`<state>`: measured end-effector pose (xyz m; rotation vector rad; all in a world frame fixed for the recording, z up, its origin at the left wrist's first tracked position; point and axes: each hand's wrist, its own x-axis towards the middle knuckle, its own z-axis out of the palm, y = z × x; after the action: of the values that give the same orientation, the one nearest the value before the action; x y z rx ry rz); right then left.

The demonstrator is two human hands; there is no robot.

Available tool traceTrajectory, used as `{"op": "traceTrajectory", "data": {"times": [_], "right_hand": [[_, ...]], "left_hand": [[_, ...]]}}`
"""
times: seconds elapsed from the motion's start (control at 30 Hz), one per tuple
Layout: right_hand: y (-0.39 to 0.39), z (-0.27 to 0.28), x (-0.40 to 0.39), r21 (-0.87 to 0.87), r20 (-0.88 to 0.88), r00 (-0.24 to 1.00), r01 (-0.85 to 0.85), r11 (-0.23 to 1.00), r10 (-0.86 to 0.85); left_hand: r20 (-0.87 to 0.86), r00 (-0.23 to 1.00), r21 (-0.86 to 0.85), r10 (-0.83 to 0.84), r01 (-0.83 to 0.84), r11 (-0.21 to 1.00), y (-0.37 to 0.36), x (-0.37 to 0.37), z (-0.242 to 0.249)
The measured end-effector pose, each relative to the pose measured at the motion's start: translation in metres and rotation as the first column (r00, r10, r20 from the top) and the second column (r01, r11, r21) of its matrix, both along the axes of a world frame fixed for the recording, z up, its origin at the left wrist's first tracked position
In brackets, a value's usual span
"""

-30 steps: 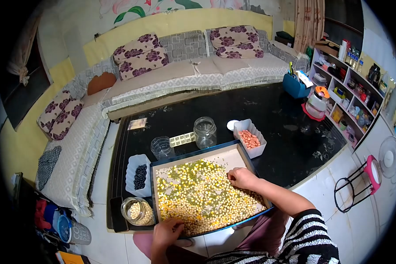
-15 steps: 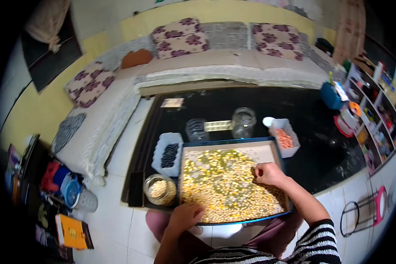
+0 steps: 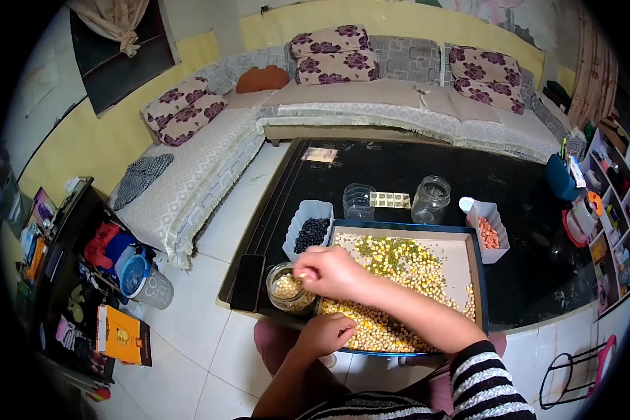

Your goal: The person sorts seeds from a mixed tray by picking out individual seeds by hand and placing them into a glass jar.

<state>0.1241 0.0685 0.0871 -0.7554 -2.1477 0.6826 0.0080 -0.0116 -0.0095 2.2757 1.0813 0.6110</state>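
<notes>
Glass jar (image 3: 287,290) stands near the front left corner of the counter (image 3: 539,280); our right hand (image 3: 327,271), pinched, contents unclear, should release low; our left, loosely curled hand (image 3: 326,334), grip uncertain, stays apart.

1 L hand (image 3: 327,335) + 1 R hand (image 3: 327,271) showed. 1 tray (image 3: 458,245) held grains (image 3: 392,330), no. too high to count. There were 2 whitish tubs (image 3: 316,209), 1 w/ dark beans (image 3: 311,235), 1 w/ reddish nuts (image 3: 488,234); 3 clear containers (image 3: 430,201), 1 w/ pale beans (image 3: 287,287). Also 1 tabletop (image 3: 399,164), 1 phone (image 3: 248,282), 1 brown cushion (image 3: 262,79), 1 orange box (image 3: 122,336), 1 stool (image 3: 603,365).
</notes>
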Motion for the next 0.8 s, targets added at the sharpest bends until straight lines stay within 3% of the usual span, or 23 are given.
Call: {"op": "traceTrajectory", "data": {"times": [0.17,0.27,0.33,0.4,0.53,0.67,0.8], "right_hand": [[0.005,-0.023,-0.015,0.047,0.037,0.999,0.033,0.998,-0.035],[-0.009,-0.014,0.020,-0.005,-0.029,0.994,0.106,0.994,-0.106],[-0.008,-0.030,0.058,-0.031,0.054,0.983,0.177,0.984,-0.175],[-0.002,-0.059,0.106,-0.051,0.144,0.943,0.311,0.949,-0.302],[-0.007,-0.087,0.199,-0.091,0.360,0.738,0.637,0.765,-0.571],[-0.010,-0.110,0.246,-0.120,0.397,0.681,0.703,0.701,-0.615],[-0.007,-0.125,0.250,-0.094,0.431,0.685,0.681,0.726,-0.587]], "left_hand": [[-0.084,0.996,-0.011,0.008,-0.009,1.000,-0.001,0.003,0.006],[-0.042,0.999,0.037,0.011,-0.010,0.999,-0.002,0.003,0.004],[-0.036,0.999,0.023,0.007,-0.006,1.000,-0.002,0.003,0.004],[-0.030,0.999,-0.010,0.009,-0.009,1.000,-0.001,0.002,0.005],[0.004,1.000,-0.012,0.022,-0.022,1.000,-0.002,0.004,0.009],[-0.074,0.997,-0.043,0.020,-0.023,0.999,-0.001,0.003,0.006],[-0.021,0.999,-0.030,0.028,-0.028,0.999,-0.001,0.003,0.001]]}}
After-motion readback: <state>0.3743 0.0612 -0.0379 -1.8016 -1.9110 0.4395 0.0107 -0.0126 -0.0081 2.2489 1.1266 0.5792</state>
